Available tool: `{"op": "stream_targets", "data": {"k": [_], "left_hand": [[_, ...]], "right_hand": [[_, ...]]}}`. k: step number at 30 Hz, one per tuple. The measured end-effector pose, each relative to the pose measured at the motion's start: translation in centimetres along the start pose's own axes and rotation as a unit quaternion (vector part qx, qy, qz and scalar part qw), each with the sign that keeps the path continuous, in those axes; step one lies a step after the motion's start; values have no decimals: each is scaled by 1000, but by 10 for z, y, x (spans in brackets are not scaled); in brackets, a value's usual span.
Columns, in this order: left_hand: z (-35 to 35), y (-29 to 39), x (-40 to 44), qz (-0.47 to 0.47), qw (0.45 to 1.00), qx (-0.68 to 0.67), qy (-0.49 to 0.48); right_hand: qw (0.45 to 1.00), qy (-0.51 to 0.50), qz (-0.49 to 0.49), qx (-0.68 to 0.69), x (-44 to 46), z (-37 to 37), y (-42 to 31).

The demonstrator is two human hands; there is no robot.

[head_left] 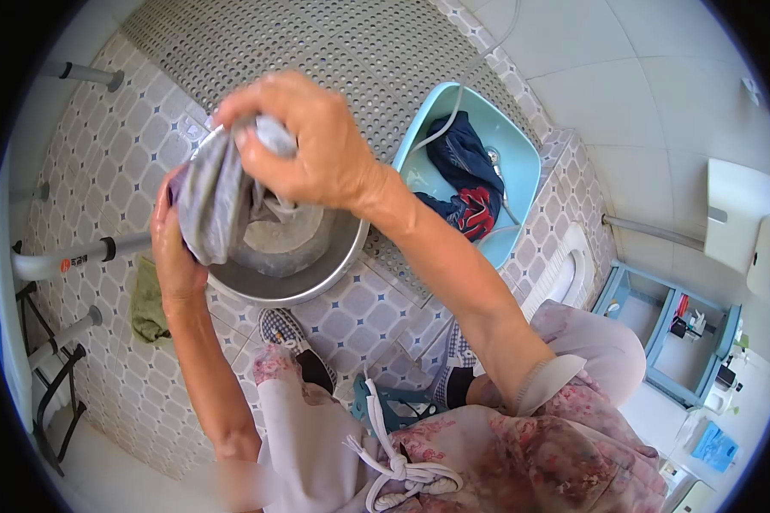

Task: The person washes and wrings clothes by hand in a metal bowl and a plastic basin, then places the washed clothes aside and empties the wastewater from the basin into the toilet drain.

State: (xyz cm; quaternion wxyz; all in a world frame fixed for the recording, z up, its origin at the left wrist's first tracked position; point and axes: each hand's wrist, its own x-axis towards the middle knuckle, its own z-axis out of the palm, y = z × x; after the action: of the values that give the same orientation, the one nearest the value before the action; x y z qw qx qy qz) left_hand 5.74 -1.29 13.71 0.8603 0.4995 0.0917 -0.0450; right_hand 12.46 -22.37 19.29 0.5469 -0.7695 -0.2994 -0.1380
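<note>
A wet grey cloth is held up over a round metal basin that has cloudy water in it. My left hand is wrapped round the cloth's lower left side, where a dark purple part shows. Above it, my right hand grips the bunched top of the cloth, with the fingers curled in. Both hands look wet. The cloth hides the basin's upper left part.
A light blue tub at the right holds dark blue and red clothes, a shower head and a hose. A green cloth lies on the tiles at the left. A blue shelf unit stands far right, near a squat toilet.
</note>
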Motion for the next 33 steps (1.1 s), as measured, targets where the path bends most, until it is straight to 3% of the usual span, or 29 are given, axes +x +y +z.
{"op": "stream_targets", "data": {"k": [4, 5, 9, 13, 14, 18, 21, 24, 27, 29, 33], "left_hand": [[-26, -38, -5, 2, 960, 280, -9], [-30, -51, -6, 55, 943, 327, -44], [-30, -79, -18, 24, 891, 446, -78], [-24, -96, -25, 47, 815, 565, -121], [-23, -101, -26, 25, 782, 609, -127], [-32, -127, -27, 65, 714, 681, -149], [-32, -144, -31, 56, 630, 760, -148], [-41, -156, -31, 90, 605, 779, -139], [-36, -145, -32, 31, 643, 751, -148], [-33, -129, -33, -4, 677, 714, -177], [-28, -95, -38, -36, 713, 648, -267]], "right_hand": [[997, -42, 8, -61, -58, 15, 25], [995, -64, 33, -75, -76, 19, 33], [965, -143, 165, -145, -132, 42, 52], [922, -182, 199, -279, -165, 72, 56], [891, -262, 200, -313, -171, 75, 58], [854, -299, 192, -379, -192, 96, 72], [837, -286, 166, -435, -204, 107, 80], [842, -294, 185, -412, -203, 111, 82], [819, -306, 158, -460, -198, 109, 81], [810, -375, 194, -407, -178, 93, 70], [896, -308, 209, -242, -128, 66, 65]]}}
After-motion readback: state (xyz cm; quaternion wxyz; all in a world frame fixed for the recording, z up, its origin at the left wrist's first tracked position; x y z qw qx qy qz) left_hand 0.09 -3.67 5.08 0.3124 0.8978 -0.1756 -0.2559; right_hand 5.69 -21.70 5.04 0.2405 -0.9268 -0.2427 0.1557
